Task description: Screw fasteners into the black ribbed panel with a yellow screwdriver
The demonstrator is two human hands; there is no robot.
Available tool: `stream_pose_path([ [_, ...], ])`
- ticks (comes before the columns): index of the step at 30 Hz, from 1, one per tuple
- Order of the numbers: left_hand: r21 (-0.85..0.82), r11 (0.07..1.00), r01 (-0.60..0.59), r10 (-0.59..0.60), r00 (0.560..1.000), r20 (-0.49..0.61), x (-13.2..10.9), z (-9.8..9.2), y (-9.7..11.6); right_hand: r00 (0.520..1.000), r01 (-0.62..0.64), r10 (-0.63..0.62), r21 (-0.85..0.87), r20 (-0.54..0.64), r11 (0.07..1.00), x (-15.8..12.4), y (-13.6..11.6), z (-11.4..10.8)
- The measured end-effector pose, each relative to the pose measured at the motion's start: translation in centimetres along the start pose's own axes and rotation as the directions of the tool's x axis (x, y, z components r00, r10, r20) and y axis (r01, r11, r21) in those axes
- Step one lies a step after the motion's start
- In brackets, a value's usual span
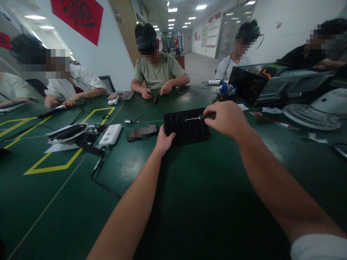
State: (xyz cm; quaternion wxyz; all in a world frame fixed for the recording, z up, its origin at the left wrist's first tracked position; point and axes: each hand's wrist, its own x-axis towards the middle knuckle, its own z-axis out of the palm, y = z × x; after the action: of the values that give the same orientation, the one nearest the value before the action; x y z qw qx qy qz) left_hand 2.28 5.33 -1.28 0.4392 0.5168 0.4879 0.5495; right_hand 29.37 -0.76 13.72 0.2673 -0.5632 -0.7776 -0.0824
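A flat black rectangular panel (187, 131) with ribbed, grid-like lines is tilted up in front of me on the green table. Its exact kind is too dark to tell. My left hand (164, 141) grips its left edge, the thumb lying on the front face. A screwdriver (202, 117) with a black and yellow handle is held in my right hand (226, 119). Its metal shaft points left across the panel's upper part; whether the tip touches the surface I cannot tell. Left of the panel lies a phone (155, 129), and behind it are a small metal cylinder (129, 121) and several tiny parts.
A white power bank (110, 134) with a cable and a pile of parts (70, 133) lie to the left. On the right are a white fan (311, 115), a red stick-like tool (273, 120) and an open computer case (292, 86). Several people sit around the table.
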Motion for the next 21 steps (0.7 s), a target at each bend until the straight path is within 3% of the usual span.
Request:
stream_pose_path([
  [8,-0.001,1.0,0.014,-0.014,1.0,0.014,0.1,-0.2,-0.3,0.999,-0.02,0.02,-0.018,0.031,1.0,0.1,0.1,0.0],
  [15,0.085,0.996,0.006,0.002,0.995,-0.095,0.2,0.7,0.4,0.999,0.006,-0.004,-0.061,0.034,0.998,0.2,0.1,0.0],
  [21,0.058,0.998,0.002,0.001,0.998,-0.06,0.7,0.3,-0.5,0.999,0.033,-0.032,-0.07,0.021,0.997,0.7,-0.3,-0.4],
])
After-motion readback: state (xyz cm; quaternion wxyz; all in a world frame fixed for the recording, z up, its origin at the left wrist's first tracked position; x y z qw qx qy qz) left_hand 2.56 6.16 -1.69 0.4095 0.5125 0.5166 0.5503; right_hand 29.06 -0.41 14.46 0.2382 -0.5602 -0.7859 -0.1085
